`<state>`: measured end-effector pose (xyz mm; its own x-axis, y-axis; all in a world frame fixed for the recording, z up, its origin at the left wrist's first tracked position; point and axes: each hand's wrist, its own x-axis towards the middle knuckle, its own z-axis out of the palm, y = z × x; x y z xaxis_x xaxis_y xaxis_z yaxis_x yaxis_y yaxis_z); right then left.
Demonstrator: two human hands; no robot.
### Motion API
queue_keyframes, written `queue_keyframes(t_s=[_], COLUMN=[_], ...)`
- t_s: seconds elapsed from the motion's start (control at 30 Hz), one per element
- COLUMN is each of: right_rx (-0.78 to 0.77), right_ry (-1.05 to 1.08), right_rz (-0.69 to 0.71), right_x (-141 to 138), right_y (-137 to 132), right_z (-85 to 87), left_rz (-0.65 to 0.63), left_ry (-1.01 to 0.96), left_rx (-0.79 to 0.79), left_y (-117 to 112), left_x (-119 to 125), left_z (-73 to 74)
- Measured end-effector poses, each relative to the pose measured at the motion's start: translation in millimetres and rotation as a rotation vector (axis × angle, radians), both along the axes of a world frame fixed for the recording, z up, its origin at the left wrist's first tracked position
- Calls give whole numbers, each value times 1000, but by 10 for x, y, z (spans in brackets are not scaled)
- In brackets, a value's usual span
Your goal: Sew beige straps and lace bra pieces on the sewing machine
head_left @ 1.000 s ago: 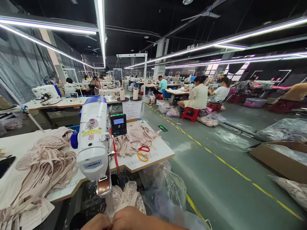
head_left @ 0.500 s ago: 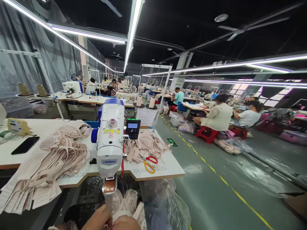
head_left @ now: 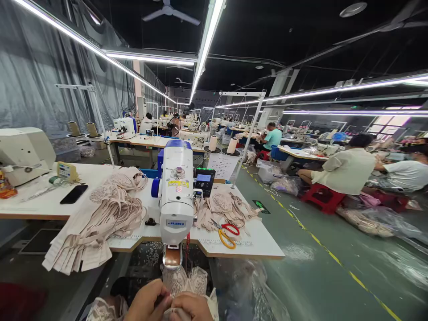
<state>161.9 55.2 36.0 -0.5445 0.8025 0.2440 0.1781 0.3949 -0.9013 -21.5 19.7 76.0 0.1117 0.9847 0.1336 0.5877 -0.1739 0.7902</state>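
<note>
My left hand (head_left: 147, 299) and my right hand (head_left: 192, 305) are close together at the bottom of the view, fingertips pinched on a pale beige lace bra (head_left: 197, 281). Its lace cups show just beyond my fingers, under the front of the white sewing machine (head_left: 177, 191). My hands hide the part of the bra between them. Left of the machine, a pile of beige bra pieces with straps (head_left: 117, 207) hangs over the table's front edge. A second beige pile (head_left: 222, 207) lies to the right, with scissors (head_left: 229, 234) with one red and one yellow handle in front of it.
A black phone (head_left: 74, 194) and a pale yellow control box (head_left: 67, 171) are on the white table (head_left: 261, 243). Thread cones (head_left: 230, 146) stand behind the machine. Plastic bags (head_left: 247, 290) hang below the table at right. Co-workers (head_left: 347, 165) sit on red stools across the aisle.
The view has turned left, so the machine and table appear further right. My hands have come more into view, still pinching the bra.
</note>
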Motion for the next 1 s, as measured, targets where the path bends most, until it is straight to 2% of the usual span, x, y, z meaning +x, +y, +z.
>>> queue_keyframes(t_s=[0.13, 0.3, 0.4, 0.5, 0.6, 0.67, 0.73, 0.87, 1.0], right_rx=[-12, -85, -116, -75, 33, 91, 81, -68, -243], right_ry=[18, 97, 102, 41, -100, -141, -159, -176, -161], right_rz=[-65, -103, -118, -187, -230, -180, -111, -43, 22], right_x=[-3, -10, 37, 152, 265, 306, 319, 313, 330], right_y=[-60, -75, -71, -15, 113, 183, 216, 232, 277], right_z=[151, 289, 366, 458, 500, 511, 531, 598, 638], left_rz=[28, -31, 6, 71, 19, -37, -73, -106, -108], left_ry=[21, -91, -77, 4, 74, 122, 154, 168, 193], left_rx=[97, 113, 131, 147, 157, 178, 230, 324, 330], left_y=[-40, -77, -82, -73, -49, -41, -43, -36, -6], left_x=[70, 138, 120, 88, 61, 60, 75, 113, 123], left_z=[72, 154, 184, 216, 229, 234, 240, 244, 248])
